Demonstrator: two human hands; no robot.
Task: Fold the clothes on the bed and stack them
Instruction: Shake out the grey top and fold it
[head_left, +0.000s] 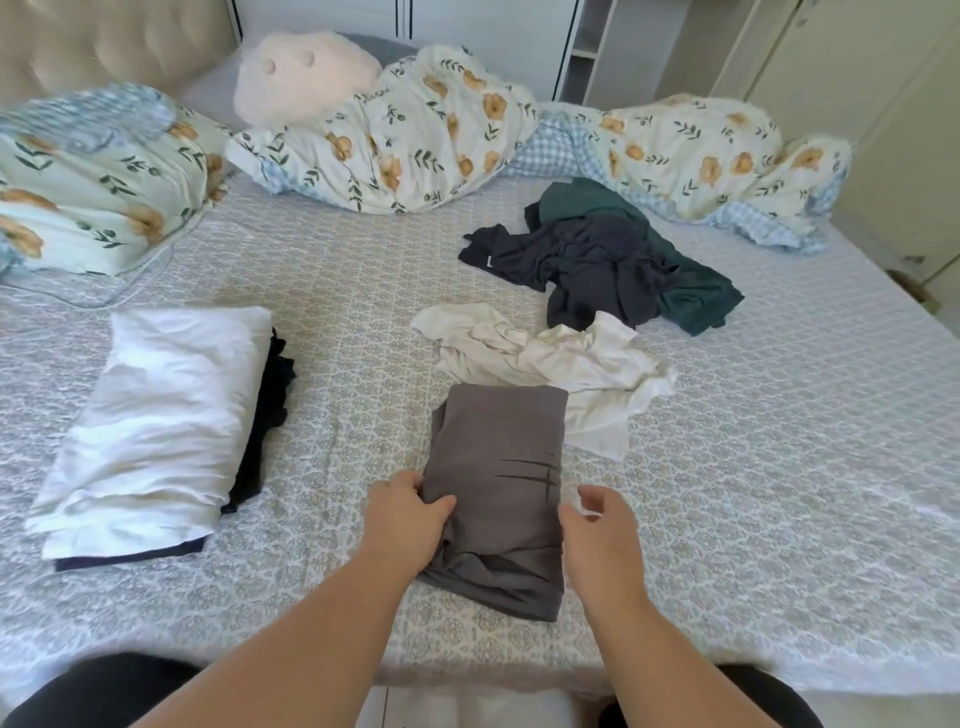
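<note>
Grey shirt (501, 467) folded, near edge partly hidden | left hand (410, 519) pinches its 9 o'clock edge | right hand (602, 535) loosely curled at 3 o'clock, holding nothing

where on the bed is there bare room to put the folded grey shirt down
Bare sheet between the white-topped stack and the grey shirt, and along the right edge beyond the white garment. Crowded behind: dark clothes, then duvet.

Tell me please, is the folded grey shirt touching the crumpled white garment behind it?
Touching. The head view shows the far edge of the grey shirt lying over the near part of the white garment, no bedsheet visible between them.
</note>
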